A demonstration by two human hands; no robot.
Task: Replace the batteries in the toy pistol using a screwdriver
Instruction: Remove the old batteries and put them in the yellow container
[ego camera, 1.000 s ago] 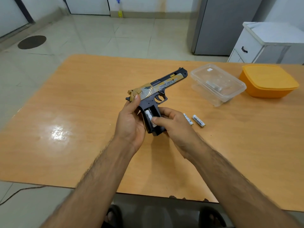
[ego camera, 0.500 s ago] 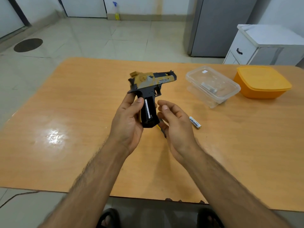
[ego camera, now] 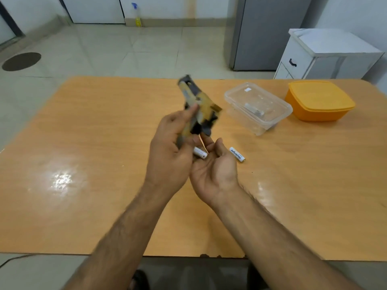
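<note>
My left hand [ego camera: 169, 147] grips the black and tan toy pistol [ego camera: 199, 105] by its grip, tipped over with the barrel pointing away and left; it is motion-blurred. My right hand [ego camera: 215, 174] lies palm up just below the grip, fingers slightly curled. A white battery [ego camera: 200, 153] rests across those fingers, against my left hand. A second white battery [ego camera: 237, 154] lies on the table just right of my right hand. I see no screwdriver that I can make out for certain.
The orange wooden table [ego camera: 83, 143] carries a clear lidded plastic box [ego camera: 257, 107] with a small metal item inside, and an orange lidded container [ego camera: 318, 99] at the far right. A white cabinet [ego camera: 326, 55] and grey fridge [ego camera: 266, 32] stand behind.
My left hand has turned the pistol over, barrel swinging from right to far left. My right hand has turned palm up under the grip, and a battery now lies on its fingers.
</note>
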